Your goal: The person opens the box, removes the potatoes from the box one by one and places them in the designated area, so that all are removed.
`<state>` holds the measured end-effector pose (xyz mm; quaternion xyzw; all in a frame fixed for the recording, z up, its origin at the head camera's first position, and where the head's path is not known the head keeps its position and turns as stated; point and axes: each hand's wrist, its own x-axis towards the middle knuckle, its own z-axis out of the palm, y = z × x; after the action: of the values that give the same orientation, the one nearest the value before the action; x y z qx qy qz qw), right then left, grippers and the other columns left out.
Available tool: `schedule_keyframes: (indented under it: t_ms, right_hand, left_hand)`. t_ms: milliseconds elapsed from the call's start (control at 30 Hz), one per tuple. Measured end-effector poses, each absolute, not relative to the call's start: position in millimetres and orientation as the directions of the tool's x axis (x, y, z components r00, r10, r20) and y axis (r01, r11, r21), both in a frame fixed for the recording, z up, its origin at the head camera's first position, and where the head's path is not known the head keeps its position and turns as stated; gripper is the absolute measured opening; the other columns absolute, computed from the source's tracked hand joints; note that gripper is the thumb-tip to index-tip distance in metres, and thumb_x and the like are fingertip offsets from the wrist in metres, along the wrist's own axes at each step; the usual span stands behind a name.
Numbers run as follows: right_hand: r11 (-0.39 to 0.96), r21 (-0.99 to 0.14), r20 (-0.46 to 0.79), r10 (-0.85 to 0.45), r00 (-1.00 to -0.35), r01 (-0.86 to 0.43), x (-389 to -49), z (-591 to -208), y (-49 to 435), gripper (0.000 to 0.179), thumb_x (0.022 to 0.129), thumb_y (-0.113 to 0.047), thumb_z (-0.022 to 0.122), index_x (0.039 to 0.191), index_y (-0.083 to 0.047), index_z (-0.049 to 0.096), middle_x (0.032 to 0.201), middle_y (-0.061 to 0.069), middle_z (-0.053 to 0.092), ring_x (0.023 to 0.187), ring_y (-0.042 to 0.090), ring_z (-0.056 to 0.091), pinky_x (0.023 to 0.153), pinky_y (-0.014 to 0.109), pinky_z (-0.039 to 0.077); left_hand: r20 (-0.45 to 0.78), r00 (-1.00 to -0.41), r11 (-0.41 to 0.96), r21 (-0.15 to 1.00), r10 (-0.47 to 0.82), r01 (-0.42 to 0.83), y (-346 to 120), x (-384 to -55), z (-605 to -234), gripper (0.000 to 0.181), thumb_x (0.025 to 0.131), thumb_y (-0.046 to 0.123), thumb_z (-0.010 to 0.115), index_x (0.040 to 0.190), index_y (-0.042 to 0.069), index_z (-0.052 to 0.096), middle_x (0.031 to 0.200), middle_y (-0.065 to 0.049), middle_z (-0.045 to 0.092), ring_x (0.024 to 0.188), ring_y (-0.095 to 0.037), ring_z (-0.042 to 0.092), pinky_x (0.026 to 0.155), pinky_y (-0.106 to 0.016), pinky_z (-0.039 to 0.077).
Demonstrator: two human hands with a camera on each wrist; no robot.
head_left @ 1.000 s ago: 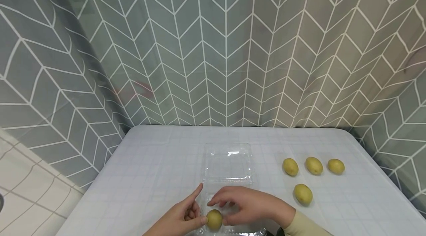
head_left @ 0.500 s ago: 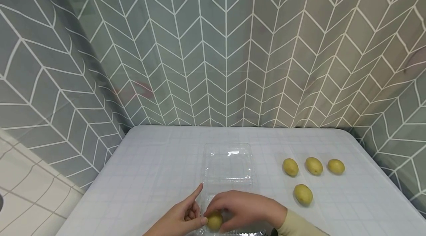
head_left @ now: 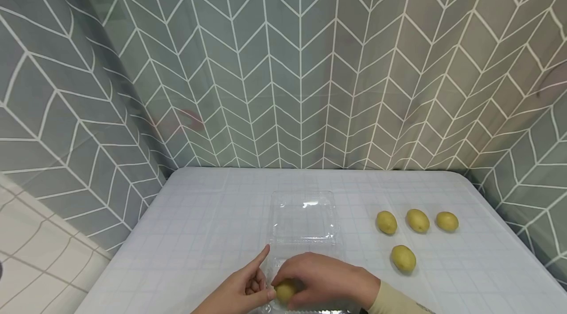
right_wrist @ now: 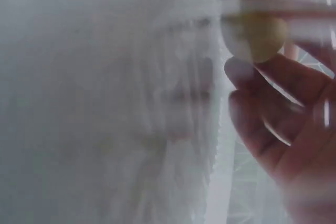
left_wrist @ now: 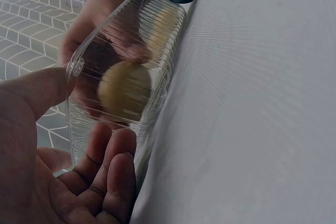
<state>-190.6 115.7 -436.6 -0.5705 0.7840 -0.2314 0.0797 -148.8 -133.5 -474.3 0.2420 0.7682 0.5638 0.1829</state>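
A clear plastic clamshell container lies with its lid folded back at the near middle of the table. My left hand holds its left side, thumb at the rim and several fingers curled by the ribbed wall. Inside the base sits a yellow lemon, seen through the plastic in the left wrist view. The right hand reaches over it from the right, fingers and thumb curled about the fruit. In the blurred right wrist view, the lemon shows at the fingertips through the wall.
Several more lemons lie at the right: one nearer, and a row behind it with a left one, a middle one and a right one. A grey patterned curtain hangs behind the white-covered table.
My right hand has moved left and closed over the lemon in the container, covering more of it. The left hand and the lemons at the right stay where they were.
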Motion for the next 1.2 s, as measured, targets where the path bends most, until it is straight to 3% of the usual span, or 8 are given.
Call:
schedule_keyframes:
  t_ms: [233,433,600,767,1200]
  right_hand:
    - [0.240,-0.496,0.257,-0.877,-0.405,-0.834,-193,-430,128,0.040,0.085,-0.027,0.080,0.122,-0.019,0.068,0.116,-0.016,0.063,0.106,-0.005,0.055,0.092,0.018,0.044]
    - [0.227,-0.540,0.335,-0.825,-0.455,-0.811,-195,-425,138,0.039,0.084,-0.025,0.081,0.120,-0.021,0.067,0.114,-0.014,0.063,0.102,-0.001,0.057,0.083,0.021,0.050]
    - [0.258,-0.586,0.367,-0.760,-0.536,-0.768,-196,-420,150,0.040,0.084,-0.027,0.081,0.121,-0.023,0.066,0.113,-0.015,0.064,0.097,0.002,0.058,0.077,0.026,0.053]
    - [0.335,-0.607,0.378,-0.677,-0.632,-0.721,-196,-416,168,0.040,0.084,-0.032,0.081,0.120,-0.023,0.066,0.112,-0.016,0.063,0.094,0.003,0.059,0.076,0.029,0.053]
    - [0.471,-0.597,0.400,-0.526,-0.750,-0.649,-192,-412,223,0.041,0.084,-0.031,0.081,0.121,-0.020,0.067,0.115,-0.012,0.064,0.094,0.007,0.061,0.075,0.029,0.053]
  left_hand:
    - [-0.053,-0.826,0.267,0.956,0.561,0.120,-134,-149,-473,0.079,0.097,0.027,0.066,0.159,0.013,0.020,0.088,0.000,0.056,0.069,-0.004,0.050,0.061,-0.017,0.044]
    - [-0.072,-0.834,0.289,0.951,0.546,0.107,-134,-148,-474,0.079,0.096,0.029,0.067,0.159,0.012,0.021,0.087,0.000,0.056,0.069,-0.004,0.050,0.060,-0.017,0.044]
    - [-0.055,-0.840,0.293,0.948,0.541,0.127,-133,-147,-474,0.079,0.095,0.028,0.068,0.158,0.013,0.023,0.086,0.001,0.056,0.069,-0.004,0.050,0.060,-0.017,0.045]
    - [-0.027,-0.838,0.273,0.951,0.545,0.146,-132,-146,-472,0.080,0.094,0.027,0.069,0.158,0.012,0.023,0.087,0.001,0.055,0.070,-0.004,0.050,0.061,-0.017,0.045]
    - [-0.006,-0.833,0.257,0.952,0.553,0.164,-132,-146,-473,0.081,0.094,0.027,0.069,0.158,0.010,0.022,0.087,0.001,0.054,0.070,-0.003,0.050,0.062,-0.016,0.045]
